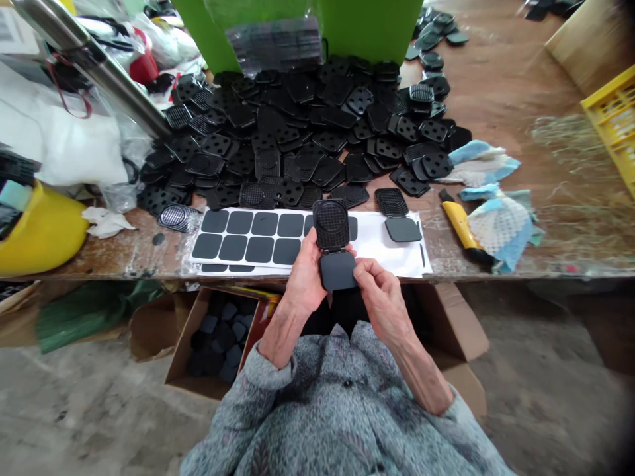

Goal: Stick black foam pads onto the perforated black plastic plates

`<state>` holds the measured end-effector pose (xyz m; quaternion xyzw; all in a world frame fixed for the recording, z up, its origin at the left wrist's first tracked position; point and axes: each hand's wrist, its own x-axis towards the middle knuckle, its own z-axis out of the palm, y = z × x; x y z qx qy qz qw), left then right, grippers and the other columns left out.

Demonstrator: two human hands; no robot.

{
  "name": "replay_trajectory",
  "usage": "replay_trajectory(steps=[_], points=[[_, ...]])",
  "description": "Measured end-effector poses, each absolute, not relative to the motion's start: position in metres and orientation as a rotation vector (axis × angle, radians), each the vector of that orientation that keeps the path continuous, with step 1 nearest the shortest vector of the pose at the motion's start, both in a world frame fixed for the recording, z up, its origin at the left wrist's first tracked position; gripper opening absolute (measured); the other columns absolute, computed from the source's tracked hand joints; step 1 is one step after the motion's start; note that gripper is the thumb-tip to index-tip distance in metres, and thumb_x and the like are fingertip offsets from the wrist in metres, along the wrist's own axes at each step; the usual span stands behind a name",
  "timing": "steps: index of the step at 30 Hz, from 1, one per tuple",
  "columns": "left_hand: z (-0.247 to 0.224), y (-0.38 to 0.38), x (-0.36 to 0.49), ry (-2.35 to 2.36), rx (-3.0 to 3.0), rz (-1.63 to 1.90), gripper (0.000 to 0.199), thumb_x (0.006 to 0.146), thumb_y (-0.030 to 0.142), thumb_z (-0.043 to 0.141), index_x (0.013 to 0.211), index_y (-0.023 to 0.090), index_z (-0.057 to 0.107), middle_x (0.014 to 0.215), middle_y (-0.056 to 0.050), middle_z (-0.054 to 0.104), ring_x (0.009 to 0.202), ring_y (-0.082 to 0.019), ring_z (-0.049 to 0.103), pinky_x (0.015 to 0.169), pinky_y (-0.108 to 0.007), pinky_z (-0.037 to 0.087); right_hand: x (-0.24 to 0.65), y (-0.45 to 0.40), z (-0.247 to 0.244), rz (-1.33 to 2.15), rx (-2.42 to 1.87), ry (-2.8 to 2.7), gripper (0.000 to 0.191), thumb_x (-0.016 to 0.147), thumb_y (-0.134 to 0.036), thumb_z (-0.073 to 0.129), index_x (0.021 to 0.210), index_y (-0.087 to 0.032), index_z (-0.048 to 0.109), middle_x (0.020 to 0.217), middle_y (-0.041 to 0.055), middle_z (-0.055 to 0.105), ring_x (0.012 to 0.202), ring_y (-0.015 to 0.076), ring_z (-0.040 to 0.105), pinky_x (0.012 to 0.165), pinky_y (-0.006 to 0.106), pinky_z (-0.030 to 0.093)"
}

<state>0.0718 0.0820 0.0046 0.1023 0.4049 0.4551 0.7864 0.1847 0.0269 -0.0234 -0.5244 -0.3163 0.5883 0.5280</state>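
An opened black hinged piece (331, 223) lies in my left hand (306, 276), its textured half up and its smooth dark grey half toward me. The fingers of my left hand wrap round its left side and underneath. My right hand (380, 287) pinches the right edge of the smooth half. Below them on the table is a white sheet (370, 248) with rows of dark rounded-square pads (261, 250). Another opened hinged piece (403, 229) rests on the sheet's right end. Behind the sheet spreads a large pile of black pieces (297, 132).
A yellow-handled cutter (459, 228) and blue-white cloths (501, 221) lie at the right. A yellow crate (612, 116) stands far right, a yellow bowl (44, 231) far left. A green box (367, 30) is behind the pile. Below the table edge, a cardboard box (181, 357) holds dark pieces.
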Motion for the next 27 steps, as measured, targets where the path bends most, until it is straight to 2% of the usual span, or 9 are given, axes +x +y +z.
replay_trajectory(steps=[4, 13, 27], points=[[0.0050, 0.0825, 0.0717, 0.905, 0.197, 0.965, 0.045, 0.086, 0.049, 0.041, 0.090, 0.012, 0.065, 0.076, -0.009, 0.068, 0.072, -0.021, 0.065, 0.069, -0.032, 0.053, 0.1840, 0.0270, -0.0236, 1.429, -1.223, -0.738, 0.016, 0.080, -0.035, 0.058, 0.075, -0.020, 0.054, 0.093, 0.0007, 0.058, 0.082, 0.0138, 0.050, 0.078, 0.027, 0.039], [0.0039, 0.0819, 0.0717, 0.905, 0.240, 0.964, 0.046, 0.088, 0.048, 0.037, 0.090, 0.012, 0.065, 0.075, -0.009, 0.067, 0.074, -0.021, 0.065, 0.070, -0.033, 0.053, 0.1836, 0.0276, -0.0259, 1.440, -1.212, -0.727, 0.015, 0.080, -0.035, 0.058, 0.077, -0.020, 0.057, 0.088, 0.0003, 0.058, 0.079, 0.0136, 0.050, 0.076, 0.027, 0.039], [-0.0001, 0.0819, 0.0697, 0.881, 0.266, 0.967, 0.046, 0.087, 0.049, 0.038, 0.090, 0.012, 0.064, 0.075, -0.008, 0.067, 0.075, -0.020, 0.065, 0.071, -0.032, 0.053, 0.1830, 0.0281, -0.0275, 1.411, -1.262, -0.772, 0.015, 0.080, -0.034, 0.057, 0.076, -0.019, 0.053, 0.078, -0.0017, 0.053, 0.064, 0.0099, 0.043, 0.060, 0.023, 0.035]])
